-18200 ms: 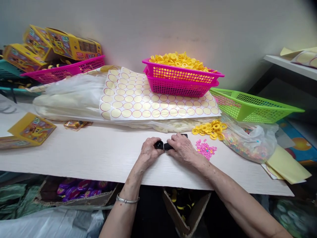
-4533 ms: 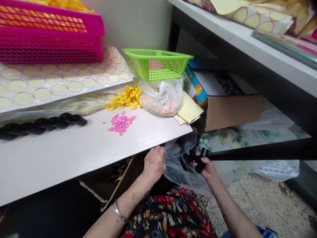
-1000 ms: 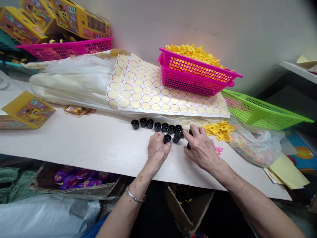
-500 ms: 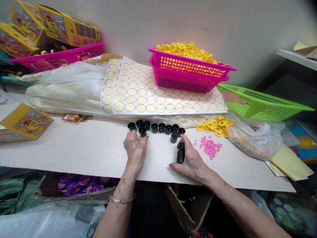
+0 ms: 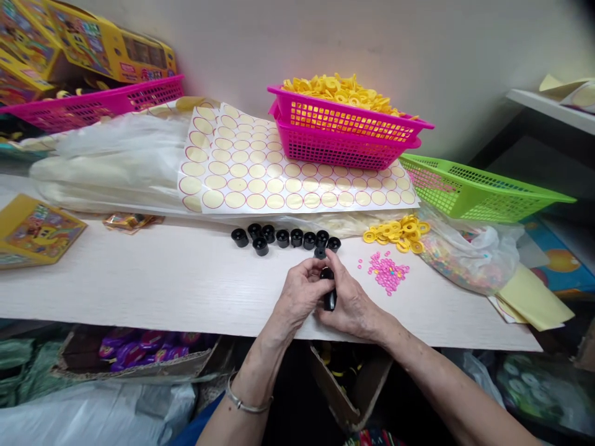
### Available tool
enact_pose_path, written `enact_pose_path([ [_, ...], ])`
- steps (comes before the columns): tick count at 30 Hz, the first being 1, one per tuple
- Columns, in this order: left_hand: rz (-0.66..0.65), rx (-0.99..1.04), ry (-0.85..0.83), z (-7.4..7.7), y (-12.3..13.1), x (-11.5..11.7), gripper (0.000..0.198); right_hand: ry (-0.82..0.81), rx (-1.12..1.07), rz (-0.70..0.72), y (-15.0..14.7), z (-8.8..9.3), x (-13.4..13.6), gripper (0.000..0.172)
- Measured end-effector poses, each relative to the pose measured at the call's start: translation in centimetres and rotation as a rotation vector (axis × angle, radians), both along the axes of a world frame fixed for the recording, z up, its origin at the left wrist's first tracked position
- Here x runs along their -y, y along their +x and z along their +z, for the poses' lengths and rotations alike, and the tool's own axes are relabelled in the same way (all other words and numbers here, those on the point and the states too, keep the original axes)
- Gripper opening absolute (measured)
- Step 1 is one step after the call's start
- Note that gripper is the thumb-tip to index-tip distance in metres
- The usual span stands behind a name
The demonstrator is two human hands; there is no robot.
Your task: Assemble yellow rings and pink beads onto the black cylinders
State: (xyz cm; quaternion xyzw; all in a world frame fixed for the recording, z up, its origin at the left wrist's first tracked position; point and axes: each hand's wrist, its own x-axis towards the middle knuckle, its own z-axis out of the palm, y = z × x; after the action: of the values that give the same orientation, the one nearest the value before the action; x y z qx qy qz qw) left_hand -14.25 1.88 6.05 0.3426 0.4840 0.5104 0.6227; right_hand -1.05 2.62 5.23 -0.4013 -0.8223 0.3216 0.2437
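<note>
My left hand and my right hand meet near the table's front edge, both closed around a small black plastic cylinder. The left fingers and thumb pinch its upper end, where a round black piece shows partly between the fingers. My right hand wraps it from the right side, with the thumb below and the fingers above. Just beyond the fingertips lies another black plastic cup, partly covered. Behind it several black plastic cups stand in a loose row, open side up.
Yellow plastic rings and tiny pink beads lie right of my hands. Behind are sticker sheets, stacked pink baskets, a green basket and a bag of beads. A yellow box stands left; cartons sit below the table.
My left hand has left the black cups at the left of the row and moved right to the black cylinder. My right hand has closed in around it. The view has shifted slightly.
</note>
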Motion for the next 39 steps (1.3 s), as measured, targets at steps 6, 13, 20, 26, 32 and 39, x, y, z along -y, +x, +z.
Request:
enact_pose_path([
  [6, 0.028, 0.019, -0.039, -0.7, -0.4, -0.1, 0.029, 0.023, 0.002, 0.043, 0.2, 0.2, 0.0, 0.088],
  [13, 0.006, 0.174, -0.182, -1.4, -1.2, 0.0, 0.018, 0.048, -0.071, 0.000, 0.1, 0.3, -0.2, 0.054],
  [20, -0.041, 0.117, -0.123, -1.5, -3.2, 0.5, 0.029, 0.081, -0.004, -0.072, 0.4, 0.5, -0.4, 0.028],
  [26, -0.126, -0.044, -0.008, -0.9, -3.3, 1.0, 0.033, -0.006, 0.086, -0.059, 0.5, 0.4, -0.7, 0.030],
  [32, 0.016, -0.266, 0.053, -2.2, -5.0, 1.3, 0.032, -0.034, 0.297, -0.121, 0.7, 0.1, -1.5, 0.032],
  [39, 0.107, -0.293, 0.119, -3.3, -6.6, 1.7, 0.034, -0.021, 0.332, -0.063, 1.0, 0.9, -1.9, 0.053],
])
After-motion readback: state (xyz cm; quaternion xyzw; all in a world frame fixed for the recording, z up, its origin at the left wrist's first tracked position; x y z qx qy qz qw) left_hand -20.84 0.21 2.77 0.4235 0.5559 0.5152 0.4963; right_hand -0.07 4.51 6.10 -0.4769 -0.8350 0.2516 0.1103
